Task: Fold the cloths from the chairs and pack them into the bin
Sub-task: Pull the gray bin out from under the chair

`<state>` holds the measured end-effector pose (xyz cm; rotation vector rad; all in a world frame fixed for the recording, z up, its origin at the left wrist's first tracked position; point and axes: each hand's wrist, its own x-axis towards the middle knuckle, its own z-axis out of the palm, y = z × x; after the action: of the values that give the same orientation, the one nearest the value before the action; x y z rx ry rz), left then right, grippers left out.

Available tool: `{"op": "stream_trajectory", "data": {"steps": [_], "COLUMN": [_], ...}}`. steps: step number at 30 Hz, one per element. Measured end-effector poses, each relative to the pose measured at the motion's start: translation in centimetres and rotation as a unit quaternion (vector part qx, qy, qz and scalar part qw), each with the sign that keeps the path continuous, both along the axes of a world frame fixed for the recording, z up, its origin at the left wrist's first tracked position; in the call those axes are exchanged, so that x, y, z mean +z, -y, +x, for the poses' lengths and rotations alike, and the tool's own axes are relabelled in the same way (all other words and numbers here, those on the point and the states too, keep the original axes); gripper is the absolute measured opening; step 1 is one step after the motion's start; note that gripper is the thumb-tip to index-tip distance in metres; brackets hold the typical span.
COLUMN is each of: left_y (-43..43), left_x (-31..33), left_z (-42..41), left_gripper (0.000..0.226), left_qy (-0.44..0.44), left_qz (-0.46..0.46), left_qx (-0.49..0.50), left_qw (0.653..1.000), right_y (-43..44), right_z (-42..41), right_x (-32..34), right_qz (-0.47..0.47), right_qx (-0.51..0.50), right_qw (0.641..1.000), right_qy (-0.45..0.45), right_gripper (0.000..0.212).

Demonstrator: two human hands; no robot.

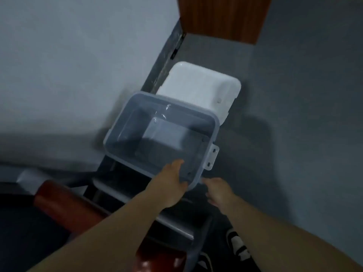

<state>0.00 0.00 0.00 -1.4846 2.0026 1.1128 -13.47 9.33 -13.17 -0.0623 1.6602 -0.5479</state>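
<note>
The clear bin (217, 124) sits in the middle of the view, its open mouth tipped toward the camera, so the grey floor (294, 114) shows through its bottom. Left hand (172, 183) grips the bin's near rim, fingers reaching over the edge into the inside and thumb on the outside near the near-right corner. Right hand (219, 191) is just off that same corner, apart from the left hand, fingers loosely curled; blur hides whether it touches the bin or holds anything.

A white lid (198, 85) lies behind the bin's far edge, partly covered by that rim. A white latch tab (212, 157) juts from the bin's right side. The bin's left edge comes close to the pale wall (68, 65) and the dark skirting (167, 55) that runs away behind the bin toward a brown wooden door (224, 16). Right of the bin the floor lies open well out to the frame edge.

Below and left of the bin is a chair (64, 205) with a reddish padded edge, and dark, blurred framework crowds the space under the bin's near rim. Below and right of the bin a black and white shoe (237, 244) stands on the floor. Its white markings are too smeared to read, and the bin and lid are too blurred for any label to be made out
</note>
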Motion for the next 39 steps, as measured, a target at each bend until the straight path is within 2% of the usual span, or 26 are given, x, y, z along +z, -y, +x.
{"op": "stream_trajectory", "data": {"steps": [4, 8, 12, 15, 17, 18, 19, 20, 21, 22, 23, 24, 26, 28, 31, 33, 37, 39], "left_y": [1.2, 1.9, 1.5, -1.0, -3.2, -4.4, -5.7, -6.8, -7.7, -8.6, -9.4, -10.0, -11.4, -12.9, -15.4, -17.1, -21.1, -23.1], "left_x": [-6.5, -10.0, -11.4, -12.6, -13.9, -14.7, -15.5, -16.4, -17.2, -18.2, -19.0, -19.8, -21.0, -21.6, -21.0, -20.0, -19.4, -19.7], "left_z": [0.9, 1.6, 0.2, -2.5, -4.2, -5.0, -5.8, -6.6, -7.0, -7.5, -7.8, -8.0, -8.2, -8.0, -8.2, -9.1, -10.3, -10.1], "left_gripper": [0.051, 0.062, 0.082, 0.083, 0.086, 0.087, 0.088, 0.089, 0.089, 0.09, 0.09, 0.089, 0.08, 0.073, 0.066, 0.063, 0.069, 0.065], "left_qy": [0.057, 0.109, 0.146, 0.128, 0.115, 0.116, 0.115, 0.121, 0.128, 0.135, 0.141, 0.147, 0.158, 0.172, 0.19, 0.173, 0.127, 0.122], "left_qz": [0.031, 0.063, 0.11, 0.129, 0.145, 0.154, 0.157, 0.16, 0.162, 0.166, 0.168, 0.173, 0.182, 0.19, 0.181, 0.139, 0.023, -0.008], "left_qx": [-0.024, -0.059, -0.099, -0.132, -0.154, -0.165, -0.176, -0.187, -0.194, -0.2, -0.208, -0.217, -0.233, -0.244, -0.291, -0.334, -0.412, -0.427], "left_qw": [0.998, 0.99, 0.978, 0.975, 0.971, 0.967, 0.965, 0.962, 0.959, 0.956, 0.953, 0.949, 0.942, 0.935, 0.92, 0.916, 0.902, 0.896], "right_y": [2.9, 3.2, -2.1, -9.8, -14.0, -15.5, -16.5, -17.1, -17.2, -17.2, -17.4, -17.4, -17.8, -18.4, -21.0, -23.5, -27.9, -30.0], "right_z": [2.9, 3.1, -3.5, -10.7, -13.6, -13.9, -13.9, -13.4, -12.4, -11.3, -10.2, -9.2, -8.4, -9.1, -11.8, -13.4, -14.4, -13.9], "right_x": [-6.2, -10.4, -9.6, -8.6, -7.5, -7.3, -7.1, -7.2, -7.4, -7.8, -8.5, -9.3, -10.7, -11.0, -9.9, -8.6, -7.3, -7.4], "right_qz": [-0.03, -0.037, 0.005, 0.091, 0.149, 0.146, 0.103, 0.035, -0.038, -0.081, -0.09, -0.09, -0.072, -0.065, -0.03, -0.002, 0.042, 0.06], "right_qx": [-0.073, -0.1, -0.028, -0.006, 0.03, 0.069, 0.123, 0.189, 0.255, 0.318, 0.387, 0.452, 0.521, 0.502, 0.496, 0.485, 0.407, 0.41], "right_qw": [0.997, 0.994, 0.978, 0.957, 0.923, 0.899, 0.876, 0.868, 0.873, 0.885, 0.884, 0.865, 0.821, 0.824, 0.831, 0.844, 0.893, 0.894], "right_qy": [0.025, -0.009, -0.205, -0.276, -0.354, -0.407, -0.455, -0.458, -0.414, -0.33, -0.246, -0.2, -0.222, -0.255, -0.249, -0.23, -0.185, -0.168], "right_gripper": [0.025, 0.022, 0.043, 0.04, 0.048, 0.058, 0.066, 0.071, 0.075, 0.079, 0.083, 0.08, 0.056, 0.042, 0.046, 0.054, 0.06, 0.064]}}
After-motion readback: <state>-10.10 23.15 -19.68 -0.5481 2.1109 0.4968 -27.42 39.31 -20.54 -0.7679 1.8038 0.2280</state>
